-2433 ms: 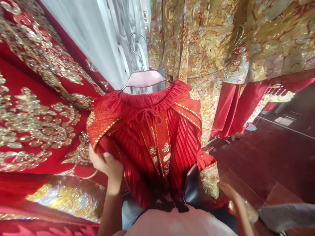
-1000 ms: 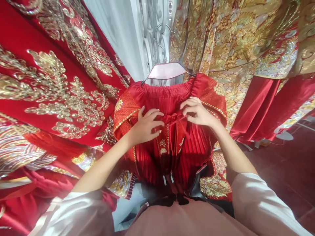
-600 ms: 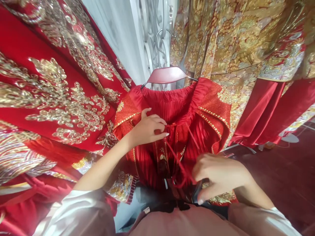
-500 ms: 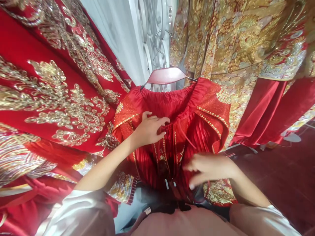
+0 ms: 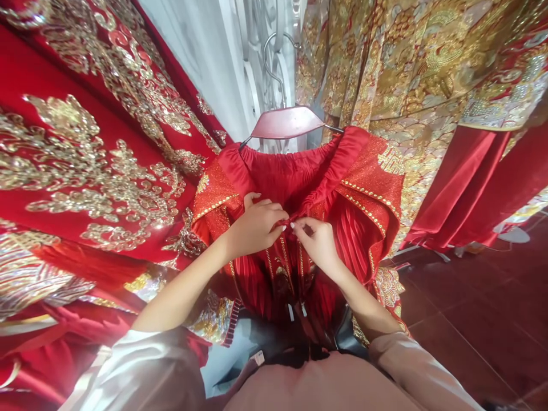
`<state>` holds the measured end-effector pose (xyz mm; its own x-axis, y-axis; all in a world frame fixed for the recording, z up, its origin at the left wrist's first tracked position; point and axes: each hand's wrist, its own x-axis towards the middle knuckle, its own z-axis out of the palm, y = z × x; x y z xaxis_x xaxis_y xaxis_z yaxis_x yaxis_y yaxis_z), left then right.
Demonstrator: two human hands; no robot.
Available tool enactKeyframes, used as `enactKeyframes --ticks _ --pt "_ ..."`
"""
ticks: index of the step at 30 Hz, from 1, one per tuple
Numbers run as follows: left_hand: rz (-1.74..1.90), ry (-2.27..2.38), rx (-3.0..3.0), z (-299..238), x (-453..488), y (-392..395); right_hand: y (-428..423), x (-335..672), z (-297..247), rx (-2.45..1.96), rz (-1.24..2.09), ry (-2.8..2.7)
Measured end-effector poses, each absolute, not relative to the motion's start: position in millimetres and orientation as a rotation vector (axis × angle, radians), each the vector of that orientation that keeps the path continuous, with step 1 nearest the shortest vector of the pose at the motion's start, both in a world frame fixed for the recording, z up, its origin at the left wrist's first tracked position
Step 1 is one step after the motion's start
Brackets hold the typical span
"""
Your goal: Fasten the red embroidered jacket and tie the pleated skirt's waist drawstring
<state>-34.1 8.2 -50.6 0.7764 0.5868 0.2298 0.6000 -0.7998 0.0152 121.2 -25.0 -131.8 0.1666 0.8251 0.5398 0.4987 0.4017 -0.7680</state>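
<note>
Legible markings: one item. A gold-embroidered double-happiness character (囍) [image 5: 390, 161] stands on the right shoulder flap of the red pleated, gold-trimmed garment [image 5: 342, 188] that hangs from a pink padded hanger [image 5: 286, 122]. A small white tag [image 5: 258, 358] shows at the lower edge of the picture, near the dark fabric below the garment; any print on it is too small to read. The gold embroidery on the neighbouring red robe [image 5: 85, 165] and the gold brocade robe [image 5: 411, 68] is ornamental pattern only, with no readable characters, numbers or brand names.
</note>
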Motion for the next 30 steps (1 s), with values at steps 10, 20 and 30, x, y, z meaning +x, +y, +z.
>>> enactKeyframes --ticks 10,20,30 --pt "-0.381 -0.943 -2.982 -50 -38 9 -29 101 -143 -1.441 0.069 -1.472" --pt "-0.512 -0.874 -2.964 -58 -41 5 -30 98 -140 -1.239 0.473 -1.248" --pt "-0.522 -0.876 -2.984 -63 -44 10 -30 95 -142 -1.068 0.792 -1.056"
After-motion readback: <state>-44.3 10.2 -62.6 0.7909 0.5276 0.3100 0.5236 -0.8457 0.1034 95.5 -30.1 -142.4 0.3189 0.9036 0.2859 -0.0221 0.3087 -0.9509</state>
